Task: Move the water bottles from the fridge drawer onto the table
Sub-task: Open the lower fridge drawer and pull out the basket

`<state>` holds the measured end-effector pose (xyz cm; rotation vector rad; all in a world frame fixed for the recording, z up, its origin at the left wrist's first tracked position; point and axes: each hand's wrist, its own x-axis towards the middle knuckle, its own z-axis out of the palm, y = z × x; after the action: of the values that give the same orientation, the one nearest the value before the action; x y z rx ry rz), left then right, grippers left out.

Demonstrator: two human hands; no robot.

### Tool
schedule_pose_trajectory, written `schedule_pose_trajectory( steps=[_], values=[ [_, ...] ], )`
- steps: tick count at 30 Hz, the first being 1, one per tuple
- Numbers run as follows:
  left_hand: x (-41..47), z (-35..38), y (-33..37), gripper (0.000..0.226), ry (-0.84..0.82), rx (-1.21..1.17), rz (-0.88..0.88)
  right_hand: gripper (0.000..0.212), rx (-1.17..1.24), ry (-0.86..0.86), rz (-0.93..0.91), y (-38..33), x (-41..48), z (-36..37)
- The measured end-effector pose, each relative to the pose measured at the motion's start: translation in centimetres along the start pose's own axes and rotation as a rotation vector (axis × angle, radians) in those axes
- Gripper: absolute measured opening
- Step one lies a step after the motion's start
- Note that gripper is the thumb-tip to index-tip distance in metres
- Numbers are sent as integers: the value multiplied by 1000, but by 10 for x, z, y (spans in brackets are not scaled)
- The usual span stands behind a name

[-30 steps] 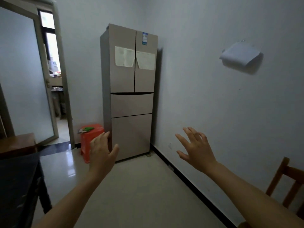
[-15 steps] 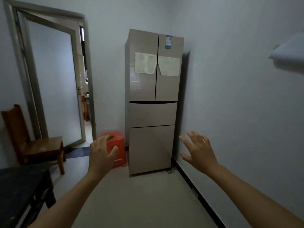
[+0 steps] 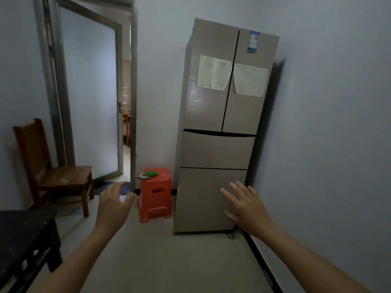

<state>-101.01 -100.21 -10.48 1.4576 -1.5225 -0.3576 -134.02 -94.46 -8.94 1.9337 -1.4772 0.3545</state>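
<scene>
Holding both hands out front, nothing in either. The left hand (image 3: 113, 205) is spread wide with loose fingers, and the right hand (image 3: 246, 205) is fanned open too. Right behind the right hand's fingers is the fridge (image 3: 222, 102), with its bottom drawer (image 3: 207, 199) and the middle drawer (image 3: 218, 151) above, both closed. Can't tell if the fingers touch it. An orange plastic stool (image 3: 155, 195) sits just beyond, between the hands. The dark table (image 3: 23, 227) is down left of the left hand. No water bottles in sight, presumably they're in a drawer. So nothing's done yet: opening, grabbing and carrying are all left.
</scene>
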Motion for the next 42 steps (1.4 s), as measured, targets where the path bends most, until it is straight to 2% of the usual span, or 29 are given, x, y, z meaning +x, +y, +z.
schedule_pose_trajectory(
  steps=[5, 9, 13, 17, 20, 24, 29, 33, 42],
  values=[
    [72, 39, 0, 39, 6, -47, 1, 84, 12, -15, 23, 19, 78, 49],
    [107, 73, -3, 35, -14, -43, -1, 76, 29, -52, 62, 31, 106, 89],
    [135, 114, -18, 36, -69, -56, -62, 81, 49, -118, 59, 50, 125, 134],
    [164, 160, -30, 38, -123, -32, -65, 73, 56, -181, 59, 75, 154, 182],
    [183, 203, -38, 35, -230, -18, -78, 71, 52, -177, 35, 101, 178, 222],
    [221, 251, -39, 28, -289, -19, -98, 70, 90, -183, 56, 138, 221, 264],
    [285, 300, -28, 12, -242, -39, -140, 62, 247, -243, 112, 176, 280, 318],
    [323, 332, -38, 21, -238, -14, -191, 60, 286, -304, 87, 182, 304, 364],
    [410, 395, -74, 20, -291, -152, -271, 58, 325, -439, 115, 173, 372, 441]
  ],
)
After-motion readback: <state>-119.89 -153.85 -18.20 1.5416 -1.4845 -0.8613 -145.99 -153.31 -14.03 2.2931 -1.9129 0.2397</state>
